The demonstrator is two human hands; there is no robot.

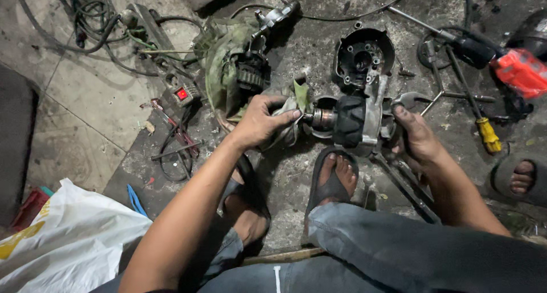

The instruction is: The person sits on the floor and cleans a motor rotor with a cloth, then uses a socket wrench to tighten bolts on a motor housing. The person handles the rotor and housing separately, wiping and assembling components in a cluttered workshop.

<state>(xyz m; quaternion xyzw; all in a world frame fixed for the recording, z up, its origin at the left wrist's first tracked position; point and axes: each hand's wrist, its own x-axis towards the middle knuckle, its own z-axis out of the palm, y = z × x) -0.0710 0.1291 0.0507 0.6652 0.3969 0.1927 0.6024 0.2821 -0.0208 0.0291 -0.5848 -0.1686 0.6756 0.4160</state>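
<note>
Head view: left hand (259, 121) presses a rag (290, 108) to the starter motor's (350, 121) shaft; right hand (417, 136) grips its far end.

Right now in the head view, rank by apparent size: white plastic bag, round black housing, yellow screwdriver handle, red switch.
1. white plastic bag, though nearest the camera
2. round black housing
3. yellow screwdriver handle
4. red switch
</note>
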